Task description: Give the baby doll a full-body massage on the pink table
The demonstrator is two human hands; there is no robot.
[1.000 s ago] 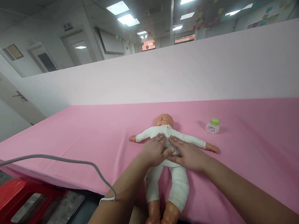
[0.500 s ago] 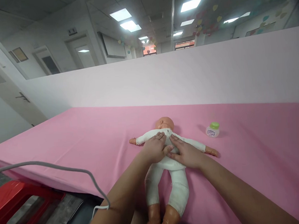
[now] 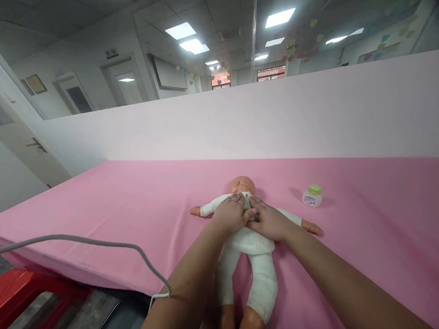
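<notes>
- While the doll [image 3: 246, 232] lies on its back on the pink bench [image 3: 114, 205], both hands rest flat on its chest, just below the head [image 3: 242, 185]
- Left hand [image 3: 232, 214]: palm down, fingers [image 3: 238, 199] spread and laid loosely over the doll's upper chest toward the neck; it covers the cloth but grips nothing
- Right hand [image 3: 269, 222]: likewise flat and uncurled, fingers pointing toward the head, thumb side touching the left hand at the doll's midline
- Long axis of the doll runs away from the person: bare feet [image 3: 237, 327] nearest the body at the bench's front edge, head farthest, arms flung out to either side
- So the doll lies straight ahead, between the two forearms; neither hand is clearly nearer, since both sit on the torso side by side, the left a shade farther up toward the neck
- White suit covers trunk, arms and legs; only head, small hands and feet are bare
- Small bottle [image 3: 312, 196] with a green cap stands upright on the bench to the right of the doll's head, well apart from the right hand
- Grey cable [image 3: 97, 240] arcs over the bench's left part to the left forearm; a red stool [image 3: 23, 305] sits on the floor below the bench edge
</notes>
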